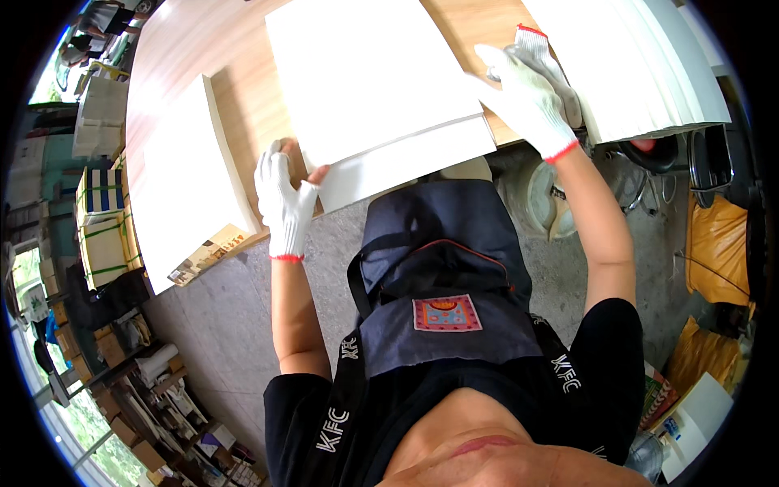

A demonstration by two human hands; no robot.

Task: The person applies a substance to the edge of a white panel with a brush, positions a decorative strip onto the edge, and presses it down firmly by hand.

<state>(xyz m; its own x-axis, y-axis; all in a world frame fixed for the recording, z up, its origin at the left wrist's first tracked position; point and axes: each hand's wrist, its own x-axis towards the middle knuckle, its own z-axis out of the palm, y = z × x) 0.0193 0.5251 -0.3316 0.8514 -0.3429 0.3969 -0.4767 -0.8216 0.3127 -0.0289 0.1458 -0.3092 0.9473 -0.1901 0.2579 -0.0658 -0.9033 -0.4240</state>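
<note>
A stack of large white sheets (373,81) lies on the wooden table in front of me, its lower sheet jutting out toward my body past the table's edge. My left hand (284,195), in a white glove with bare thumb and fingertip, is beside the stack's left edge, thumb and fingers apart. At the right edge rests my right hand (523,97), also gloved, fingers stretched toward the sheets. Just beyond it lies a loose glove (542,61) with a red-trimmed cuff. What the underside of either hand touches is hidden.
Another white stack (182,187) with a printed picture at its near end sits on the left of the wooden table (239,89). A thick pile of white sheets (641,73) stands at the right. Below it are a round pale tub (540,199) and an orange-yellow sack (714,252).
</note>
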